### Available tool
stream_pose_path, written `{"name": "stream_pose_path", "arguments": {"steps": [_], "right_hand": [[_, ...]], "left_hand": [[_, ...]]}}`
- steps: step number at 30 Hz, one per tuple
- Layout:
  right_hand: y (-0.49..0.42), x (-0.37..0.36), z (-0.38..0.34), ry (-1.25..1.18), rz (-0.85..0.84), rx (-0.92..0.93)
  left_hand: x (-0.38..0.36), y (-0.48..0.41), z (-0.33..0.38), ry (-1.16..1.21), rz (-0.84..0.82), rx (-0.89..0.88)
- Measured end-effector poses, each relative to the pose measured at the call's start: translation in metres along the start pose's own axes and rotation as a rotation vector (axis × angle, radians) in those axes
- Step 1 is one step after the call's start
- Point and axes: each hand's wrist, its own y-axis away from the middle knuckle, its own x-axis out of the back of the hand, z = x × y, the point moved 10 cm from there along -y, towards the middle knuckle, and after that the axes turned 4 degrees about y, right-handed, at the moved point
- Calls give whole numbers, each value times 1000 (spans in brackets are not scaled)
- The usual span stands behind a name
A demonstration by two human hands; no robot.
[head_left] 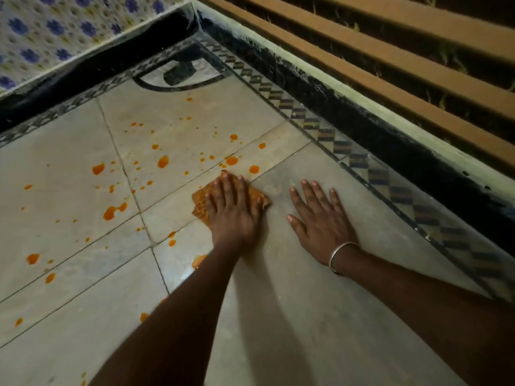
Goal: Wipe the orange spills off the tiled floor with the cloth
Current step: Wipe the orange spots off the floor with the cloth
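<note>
From my left hand (235, 210), flat on the cloth (199, 206), the floor (69, 151) lies open from 8 to 12 o'clock, with only flat orange spills (164, 161) on it. At 3 o'clock my right hand (320, 218) lies flat close by and blocks that way. Past it, from 1 to 4 o'clock, the black kerb (362, 129) stands up like a low wall. Far off at 11 o'clock, the flowered wall (55, 32) shuts the corner.

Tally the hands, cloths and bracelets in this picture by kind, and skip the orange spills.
Hands: 2 (left hand, right hand)
Cloth: 1
Bracelet: 1
Total: 4
</note>
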Motion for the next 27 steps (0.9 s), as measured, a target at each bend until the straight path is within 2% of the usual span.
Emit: {"name": "stream_pose_path", "arguments": {"steps": [3,7,12,15,18,20,24,27], "right_hand": [[1,-1,-1,4,-17,2],[1,0,-2,-11,3,2],[1,-1,-1,31,4,12],[1,0,0,22,16,-2],[0,-1,-2,10,20,-4],[-1,-1,-2,3,13,-11],[0,-1,-2,31,-3,1],[0,-2,-1,35,-7,9]], "left_hand": [[0,37,-9,12,13,38],[-11,76,28,13,15,-18],[-8,19,39,-43,-3,-174],[0,6,4,-8,6,-70],[3,49,-12,30,83,72],[-7,80,4,13,63,113],[-16,64,50,10,22,-15],[-10,23,42,-12,6,-113]]}}
